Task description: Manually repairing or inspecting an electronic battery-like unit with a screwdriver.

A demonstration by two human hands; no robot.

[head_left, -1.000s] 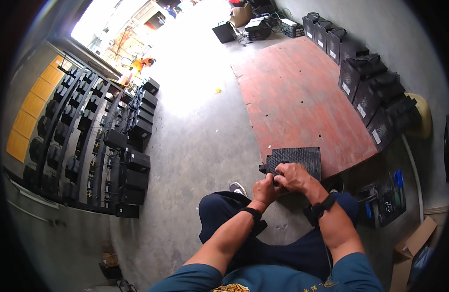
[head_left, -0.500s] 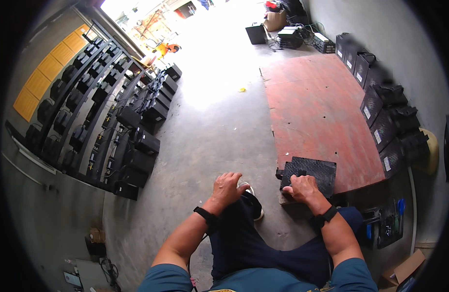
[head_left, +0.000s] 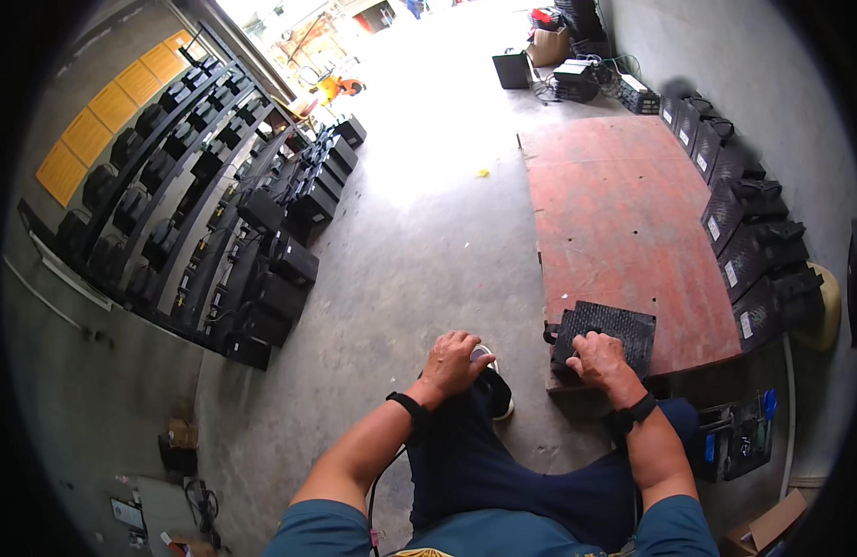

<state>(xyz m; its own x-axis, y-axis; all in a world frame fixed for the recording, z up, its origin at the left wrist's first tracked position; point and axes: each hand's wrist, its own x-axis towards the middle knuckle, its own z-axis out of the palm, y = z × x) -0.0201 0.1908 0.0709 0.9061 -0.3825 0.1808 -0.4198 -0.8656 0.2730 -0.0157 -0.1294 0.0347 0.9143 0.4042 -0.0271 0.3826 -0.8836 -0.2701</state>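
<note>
Hands apart. Left hand [head_left: 452, 364] over the left knee [head_left: 454, 408], fingers loosely extended. Right hand [head_left: 601, 358] on the black textured case [head_left: 628, 325], fingers curled; cannot tell whether gripping. Case lies at the near left corner of the red board [head_left: 633, 213]; similar black cases [head_left: 749, 265] line its right side.

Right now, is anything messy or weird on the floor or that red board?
A little. A small yellow scrap lies alone on the gray floor, looking like dropped litter, though it's too small to identify. The red board under the black box looks scuffed, with dark spots. I see no spill.
</note>
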